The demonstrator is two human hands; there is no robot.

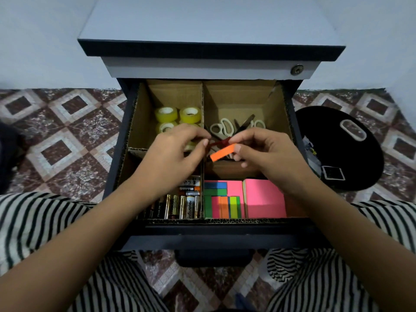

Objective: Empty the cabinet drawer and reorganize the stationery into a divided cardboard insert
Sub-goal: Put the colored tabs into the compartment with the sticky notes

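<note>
Over the middle of the cardboard insert [137, 122] in the open drawer [213, 242], the left hand [177, 149] pinched one end of what looked like a red band [219, 142]. The right hand [263, 149] pinched the other end while gripping a small orange pad [222, 152]. Pulled too hard, the band might have slipped free, dropping the pad among the scissors [221, 129] rather than with the sticky notes [264, 197].
</note>
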